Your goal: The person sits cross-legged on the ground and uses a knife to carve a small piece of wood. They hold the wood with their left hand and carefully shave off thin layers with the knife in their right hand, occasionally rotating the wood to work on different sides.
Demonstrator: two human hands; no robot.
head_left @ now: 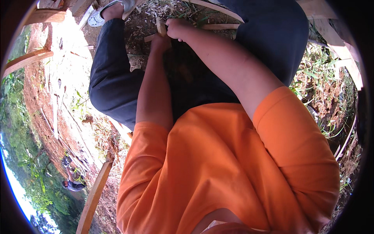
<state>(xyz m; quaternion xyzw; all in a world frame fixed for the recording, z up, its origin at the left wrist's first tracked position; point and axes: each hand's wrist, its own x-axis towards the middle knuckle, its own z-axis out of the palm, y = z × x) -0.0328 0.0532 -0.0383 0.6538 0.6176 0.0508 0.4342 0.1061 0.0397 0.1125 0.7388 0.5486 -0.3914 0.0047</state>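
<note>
Both my hands are close together at the far side, between my bent legs. My left hand [160,42] is closed around a short pale piece of wood [160,26], which sticks up out of the grip. Against its right side, my right hand [177,29] is closed in a fist. A small edge shows between the fist and the wood, but what this hand grips is too small to make out. Pale wood shavings [150,11] lie scattered on the dark soil just beyond the hands.
Wooden beams stand or lean at left [29,61], lower left [94,197] and right [338,50]. A strip of wood [220,27] lies right of my hands. Another person [74,185] is far off at left, near sticks on the sunlit reddish slope.
</note>
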